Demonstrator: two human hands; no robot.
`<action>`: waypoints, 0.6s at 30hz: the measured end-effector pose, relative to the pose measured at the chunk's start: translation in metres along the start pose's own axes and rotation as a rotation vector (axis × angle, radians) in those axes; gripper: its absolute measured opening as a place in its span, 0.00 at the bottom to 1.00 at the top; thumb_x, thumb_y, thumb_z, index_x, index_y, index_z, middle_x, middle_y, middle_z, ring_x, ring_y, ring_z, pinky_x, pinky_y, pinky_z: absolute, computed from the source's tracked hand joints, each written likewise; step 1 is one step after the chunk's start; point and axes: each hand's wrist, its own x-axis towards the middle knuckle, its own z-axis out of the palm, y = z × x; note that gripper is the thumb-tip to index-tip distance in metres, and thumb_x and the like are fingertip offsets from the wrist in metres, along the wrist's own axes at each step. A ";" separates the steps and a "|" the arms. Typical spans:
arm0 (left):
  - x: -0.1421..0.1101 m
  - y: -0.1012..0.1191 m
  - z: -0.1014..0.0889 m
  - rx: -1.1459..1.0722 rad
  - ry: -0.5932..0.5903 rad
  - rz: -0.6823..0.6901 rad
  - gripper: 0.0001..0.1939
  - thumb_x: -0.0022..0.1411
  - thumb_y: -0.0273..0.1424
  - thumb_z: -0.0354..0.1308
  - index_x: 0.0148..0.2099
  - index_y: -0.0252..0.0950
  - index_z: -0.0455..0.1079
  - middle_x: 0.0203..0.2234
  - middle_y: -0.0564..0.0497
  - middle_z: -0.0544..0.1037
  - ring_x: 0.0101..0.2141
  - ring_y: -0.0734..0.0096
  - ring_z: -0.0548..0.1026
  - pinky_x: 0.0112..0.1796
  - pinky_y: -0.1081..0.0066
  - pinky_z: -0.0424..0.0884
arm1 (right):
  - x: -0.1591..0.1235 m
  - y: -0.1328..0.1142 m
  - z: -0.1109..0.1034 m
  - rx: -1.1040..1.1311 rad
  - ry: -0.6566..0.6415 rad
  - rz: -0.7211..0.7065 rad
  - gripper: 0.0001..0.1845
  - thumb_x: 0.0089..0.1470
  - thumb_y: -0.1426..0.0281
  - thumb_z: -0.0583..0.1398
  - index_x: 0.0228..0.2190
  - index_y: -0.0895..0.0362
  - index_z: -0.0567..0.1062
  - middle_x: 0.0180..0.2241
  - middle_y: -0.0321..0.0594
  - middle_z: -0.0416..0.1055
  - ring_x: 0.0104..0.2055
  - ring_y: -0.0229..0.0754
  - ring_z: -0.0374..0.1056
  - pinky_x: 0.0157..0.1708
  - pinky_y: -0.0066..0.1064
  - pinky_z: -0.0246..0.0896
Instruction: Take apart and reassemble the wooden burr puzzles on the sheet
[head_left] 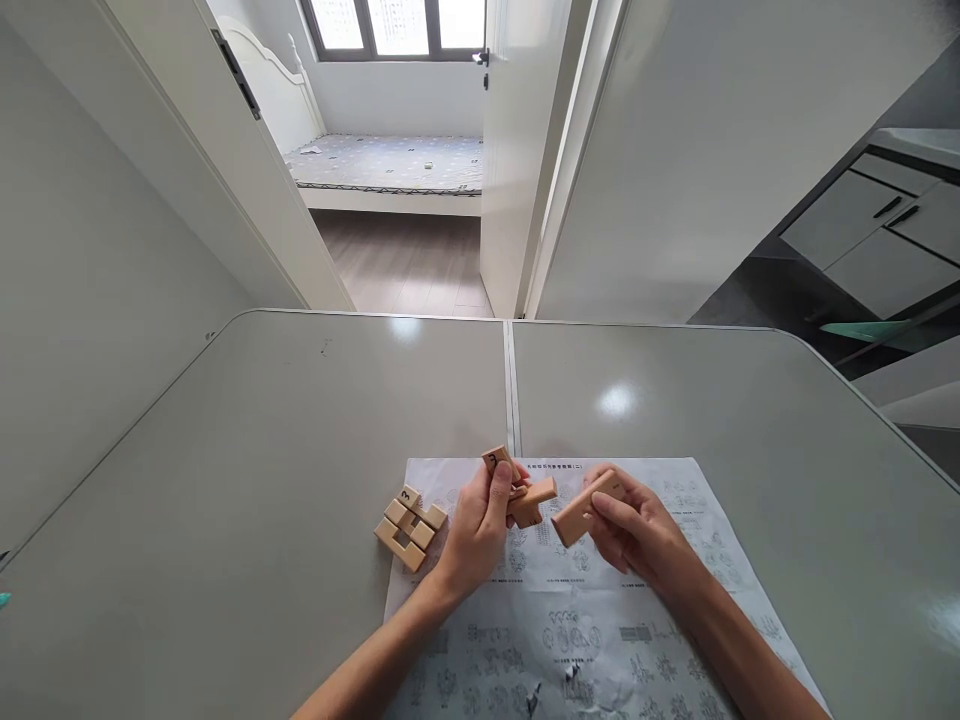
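Observation:
My left hand (480, 515) is closed around several joined wooden puzzle pieces (534, 497); one upright piece bears a dark number, and another sticks out to the right. Between the thumb and fingers of my right hand (637, 530) is a single wooden puzzle piece (581, 512), tilted, with a small mark near its upper end. A short gap separates it from the pieces in my left hand. Left of my left wrist, more notched wooden blocks (409, 528) lie together, one marked 3. Under both hands is a printed instruction sheet (570, 610) with small diagrams.
The grey table (225, 500) has a seam (511, 390) down its middle and raised edges. Small tears show near the sheet's bottom. Beyond the table, an open door (521, 150) leads to a room with a bed (390, 165). Cabinets (885, 220) stand at the right.

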 end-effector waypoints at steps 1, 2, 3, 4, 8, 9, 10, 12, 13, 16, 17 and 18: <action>0.000 0.000 0.000 0.010 -0.001 0.008 0.28 0.76 0.55 0.43 0.43 0.36 0.71 0.34 0.49 0.75 0.35 0.67 0.73 0.39 0.69 0.68 | 0.000 -0.001 0.001 0.000 -0.004 -0.004 0.16 0.64 0.56 0.67 0.41 0.53 0.70 0.20 0.27 0.67 0.14 0.29 0.55 0.17 0.24 0.46; 0.001 -0.001 0.000 0.012 -0.008 0.014 0.28 0.76 0.55 0.43 0.43 0.36 0.70 0.34 0.49 0.75 0.35 0.67 0.73 0.38 0.69 0.68 | 0.000 -0.003 0.002 -0.009 -0.013 -0.012 0.17 0.64 0.56 0.67 0.43 0.53 0.70 0.21 0.27 0.68 0.14 0.30 0.56 0.17 0.24 0.47; 0.001 -0.001 0.000 0.007 -0.021 0.015 0.28 0.76 0.55 0.44 0.44 0.36 0.70 0.34 0.49 0.75 0.35 0.67 0.73 0.38 0.69 0.68 | 0.000 -0.003 0.003 -0.023 -0.027 -0.022 0.17 0.64 0.57 0.67 0.45 0.53 0.70 0.21 0.27 0.69 0.15 0.30 0.58 0.18 0.24 0.47; 0.001 -0.002 0.000 -0.002 -0.036 0.016 0.28 0.76 0.55 0.44 0.44 0.36 0.70 0.34 0.49 0.75 0.34 0.67 0.73 0.37 0.69 0.69 | 0.001 -0.003 0.003 -0.036 -0.045 -0.032 0.18 0.65 0.56 0.67 0.46 0.53 0.70 0.21 0.27 0.69 0.15 0.31 0.59 0.18 0.24 0.49; 0.002 -0.002 -0.002 0.014 -0.077 0.046 0.27 0.76 0.55 0.45 0.44 0.37 0.70 0.35 0.49 0.75 0.35 0.66 0.73 0.38 0.68 0.69 | 0.003 0.001 0.004 -0.041 -0.111 -0.074 0.17 0.67 0.55 0.65 0.44 0.55 0.72 0.25 0.32 0.72 0.18 0.33 0.64 0.21 0.27 0.54; 0.002 -0.002 -0.002 0.026 -0.086 0.058 0.27 0.76 0.54 0.44 0.43 0.37 0.69 0.35 0.49 0.75 0.35 0.66 0.73 0.39 0.68 0.69 | 0.003 0.002 0.004 -0.035 -0.122 -0.081 0.16 0.67 0.56 0.65 0.43 0.56 0.72 0.26 0.33 0.73 0.19 0.33 0.64 0.22 0.28 0.55; 0.003 -0.002 -0.002 0.034 -0.100 0.066 0.27 0.76 0.54 0.44 0.42 0.37 0.69 0.34 0.49 0.75 0.35 0.66 0.72 0.39 0.68 0.69 | 0.003 0.003 0.004 -0.029 -0.132 -0.085 0.15 0.68 0.56 0.65 0.43 0.56 0.72 0.27 0.33 0.74 0.20 0.33 0.64 0.23 0.28 0.56; 0.003 -0.002 -0.003 0.038 -0.131 0.072 0.26 0.76 0.54 0.44 0.41 0.37 0.68 0.34 0.49 0.74 0.34 0.67 0.71 0.39 0.68 0.68 | 0.003 0.003 0.004 -0.018 -0.149 -0.089 0.14 0.69 0.57 0.64 0.43 0.55 0.72 0.27 0.33 0.73 0.20 0.33 0.64 0.24 0.28 0.56; 0.003 -0.003 -0.003 0.037 -0.146 0.072 0.27 0.76 0.54 0.44 0.40 0.37 0.68 0.33 0.50 0.73 0.33 0.68 0.71 0.38 0.68 0.68 | 0.003 0.003 0.005 -0.016 -0.156 -0.089 0.13 0.69 0.57 0.64 0.43 0.55 0.72 0.27 0.32 0.73 0.20 0.33 0.64 0.24 0.28 0.56; 0.003 -0.004 -0.002 0.046 -0.187 0.075 0.27 0.76 0.54 0.43 0.39 0.37 0.68 0.32 0.50 0.73 0.32 0.68 0.70 0.36 0.69 0.67 | 0.002 0.004 0.004 -0.006 -0.171 -0.084 0.14 0.69 0.57 0.63 0.42 0.54 0.72 0.25 0.32 0.73 0.20 0.34 0.65 0.24 0.28 0.56; 0.003 -0.005 -0.002 0.055 -0.199 0.077 0.27 0.76 0.54 0.43 0.39 0.37 0.68 0.32 0.50 0.73 0.32 0.68 0.70 0.36 0.69 0.67 | 0.002 0.005 0.004 -0.006 -0.172 -0.081 0.14 0.69 0.56 0.63 0.42 0.54 0.71 0.25 0.31 0.73 0.21 0.34 0.65 0.25 0.28 0.56; 0.002 -0.005 -0.002 0.066 -0.209 0.079 0.27 0.76 0.54 0.43 0.40 0.37 0.68 0.32 0.49 0.73 0.32 0.68 0.70 0.36 0.69 0.67 | 0.002 0.005 0.004 -0.011 -0.170 -0.080 0.14 0.69 0.56 0.63 0.43 0.53 0.71 0.24 0.31 0.73 0.21 0.34 0.64 0.25 0.28 0.57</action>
